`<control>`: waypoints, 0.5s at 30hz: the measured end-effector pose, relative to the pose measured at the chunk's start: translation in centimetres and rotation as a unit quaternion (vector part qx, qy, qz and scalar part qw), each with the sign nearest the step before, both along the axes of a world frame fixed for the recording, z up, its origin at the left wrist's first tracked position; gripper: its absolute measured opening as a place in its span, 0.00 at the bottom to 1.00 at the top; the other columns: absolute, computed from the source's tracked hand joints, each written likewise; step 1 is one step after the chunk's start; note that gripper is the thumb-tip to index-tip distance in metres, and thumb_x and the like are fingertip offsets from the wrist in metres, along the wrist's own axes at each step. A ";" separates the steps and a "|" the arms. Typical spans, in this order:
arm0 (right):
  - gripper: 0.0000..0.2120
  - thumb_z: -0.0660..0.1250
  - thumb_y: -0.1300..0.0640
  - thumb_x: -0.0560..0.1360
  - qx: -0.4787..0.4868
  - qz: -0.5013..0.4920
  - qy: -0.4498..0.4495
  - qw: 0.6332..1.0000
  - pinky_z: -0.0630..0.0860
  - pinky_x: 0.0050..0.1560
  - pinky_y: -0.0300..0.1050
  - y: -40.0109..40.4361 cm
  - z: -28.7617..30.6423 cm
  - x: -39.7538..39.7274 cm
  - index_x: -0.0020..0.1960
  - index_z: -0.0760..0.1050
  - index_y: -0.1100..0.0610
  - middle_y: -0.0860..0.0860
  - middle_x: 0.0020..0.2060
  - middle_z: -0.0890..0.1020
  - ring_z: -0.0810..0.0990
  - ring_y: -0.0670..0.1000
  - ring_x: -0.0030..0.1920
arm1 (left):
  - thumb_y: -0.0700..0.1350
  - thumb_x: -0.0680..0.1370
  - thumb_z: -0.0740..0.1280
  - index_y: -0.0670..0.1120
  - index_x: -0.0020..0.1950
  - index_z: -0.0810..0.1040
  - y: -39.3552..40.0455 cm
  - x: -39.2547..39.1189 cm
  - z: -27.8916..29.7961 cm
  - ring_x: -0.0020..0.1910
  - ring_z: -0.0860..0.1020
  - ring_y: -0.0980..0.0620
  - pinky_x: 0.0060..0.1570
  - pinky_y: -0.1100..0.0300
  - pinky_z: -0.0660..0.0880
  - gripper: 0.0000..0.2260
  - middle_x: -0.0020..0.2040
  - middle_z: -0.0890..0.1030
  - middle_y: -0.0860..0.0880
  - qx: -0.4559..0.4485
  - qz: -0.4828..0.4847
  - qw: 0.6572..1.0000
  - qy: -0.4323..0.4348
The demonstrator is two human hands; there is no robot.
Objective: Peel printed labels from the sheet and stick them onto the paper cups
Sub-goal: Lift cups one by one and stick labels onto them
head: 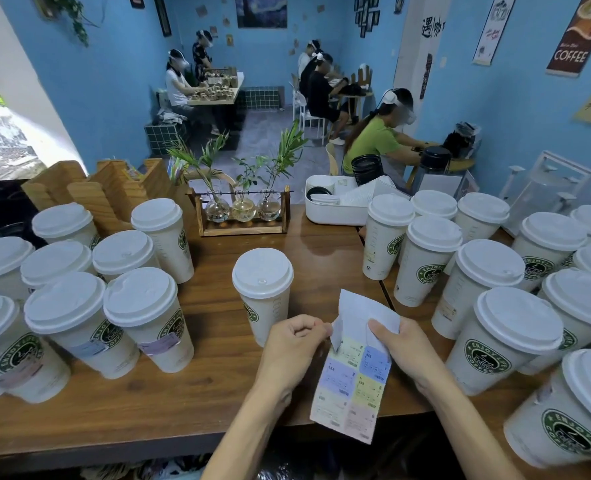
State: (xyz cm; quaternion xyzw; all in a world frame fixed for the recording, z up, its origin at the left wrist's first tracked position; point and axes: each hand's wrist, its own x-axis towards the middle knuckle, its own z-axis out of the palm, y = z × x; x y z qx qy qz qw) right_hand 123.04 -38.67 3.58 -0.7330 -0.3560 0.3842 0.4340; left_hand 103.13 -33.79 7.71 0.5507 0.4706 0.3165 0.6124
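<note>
A: What do you have in your hands?

B: Your right hand (396,344) grips the label sheet (354,372) at its upper right, thumb curled over the front. Your left hand (296,344) has its fingers curled, and the fingertips pinch the upper left edge of the sheet, where a white flap stands bent away from it.

A: Where is the sheet?

B: You hold it above the near edge of the wooden counter (218,341), hanging down and tilted a little. Its upper part is bare white; lower down it carries pastel labels in two columns, yellow, blue, purple and pink.

A: And the cups?

B: One lidded cup (263,292) stands alone just beyond your left hand, logo facing left. To your left sits a cluster of lidded cups (107,306); the three nearest ones carry pastel labels low on their sides. To your right stands a bigger cluster of cups (495,289).

A: Farther off?

B: At the far side of the counter stand a wooden rack with three glass vases of green plants (244,206), a white tray (335,209) of lids and wooden holders (96,188) on the left. Beyond, people sit at tables in a blue-walled room.
</note>
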 end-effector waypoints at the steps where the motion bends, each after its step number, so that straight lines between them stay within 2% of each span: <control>1: 0.09 0.65 0.51 0.83 -0.002 -0.004 -0.030 1.000 0.79 0.48 0.50 0.2 -0.3 0.3 0.51 0.83 0.52 0.47 0.42 0.89 0.87 0.52 0.47 | 0.40 0.79 0.70 0.44 0.35 0.80 0.0 -0.1 -0.1 0.31 0.75 0.59 0.39 0.65 0.73 0.12 0.29 0.78 0.53 0.000 0.001 1.000 -0.001; 3: 0.08 0.66 0.51 0.82 -0.004 -0.004 -0.102 0.995 0.76 0.46 0.47 0.8 -0.9 0.6 0.49 0.82 0.51 0.47 0.42 0.87 0.86 0.54 0.49 | 0.39 0.79 0.69 0.44 0.36 0.81 0.1 -0.3 -0.4 0.32 0.75 0.60 0.44 0.61 0.75 0.11 0.29 0.78 0.54 -0.002 0.006 1.000 -0.003; 5: 0.08 0.66 0.51 0.82 -0.027 0.007 -0.183 0.983 0.76 0.49 0.48 1.5 -1.5 0.7 0.55 0.82 0.51 0.47 0.48 0.86 0.83 0.55 0.53 | 0.39 0.79 0.70 0.45 0.35 0.81 0.0 -0.4 -0.5 0.32 0.75 0.60 0.44 0.61 0.76 0.12 0.30 0.79 0.56 -0.003 0.008 1.000 -0.005; 7: 0.12 0.68 0.49 0.80 -0.059 0.014 -0.271 0.961 0.77 0.52 0.49 2.3 -2.0 0.5 0.61 0.79 0.52 0.50 0.55 0.84 0.81 0.55 0.55 | 0.39 0.79 0.70 0.45 0.36 0.81 0.0 -0.4 -0.7 0.33 0.77 0.60 0.43 0.64 0.77 0.11 0.32 0.82 0.57 -0.004 0.011 1.000 -0.012; 9: 0.22 0.72 0.48 0.77 -0.064 0.004 -0.331 0.942 0.76 0.56 0.51 2.6 -2.5 -0.1 0.68 0.73 0.51 0.51 0.63 0.76 0.77 0.55 0.60 | 0.41 0.78 0.71 0.44 0.38 0.83 -0.1 -0.5 -0.8 0.39 0.82 0.60 0.49 0.61 0.81 0.09 0.38 0.86 0.56 -0.001 0.017 1.000 -0.008; 11: 0.35 0.76 0.48 0.73 -0.024 -0.029 -0.380 0.924 0.72 0.63 0.53 2.4 -3.0 -0.9 0.75 0.67 0.50 0.52 0.68 0.67 0.70 0.56 0.66 | 0.41 0.78 0.71 0.43 0.39 0.83 -0.1 -0.4 -1.0 0.45 0.84 0.62 0.55 0.59 0.81 0.08 0.42 0.87 0.55 0.008 0.022 1.000 -0.002; 12: 0.35 0.77 0.49 0.72 0.020 -0.047 -0.402 0.914 0.70 0.65 0.54 2.2 -3.0 -1.4 0.75 0.67 0.50 0.52 0.68 0.67 0.68 0.55 0.67 | 0.41 0.78 0.71 0.43 0.38 0.82 -0.2 -0.4 -1.0 0.47 0.84 0.63 0.56 0.59 0.80 0.08 0.42 0.88 0.54 0.012 0.026 1.000 -0.007; 14: 0.24 0.76 0.51 0.74 0.128 -0.068 -0.383 0.913 0.70 0.63 0.51 1.3 -1.9 -2.8 0.67 0.74 0.49 0.48 0.63 0.73 0.71 0.50 0.63 | 0.40 0.78 0.71 0.44 0.36 0.80 -0.3 -0.5 -1.1 0.48 0.84 0.62 0.55 0.58 0.79 0.10 0.45 0.88 0.53 0.016 0.035 0.999 -0.022; 15: 0.15 0.75 0.52 0.75 0.166 -0.058 -0.312 0.934 0.72 0.59 0.46 0.6 -0.8 -3.8 0.60 0.77 0.48 0.45 0.57 0.78 0.75 0.47 0.58 | 0.40 0.78 0.72 0.46 0.35 0.80 -0.3 -0.5 -1.3 0.49 0.84 0.60 0.54 0.57 0.80 0.11 0.45 0.88 0.51 0.021 0.038 0.999 -0.028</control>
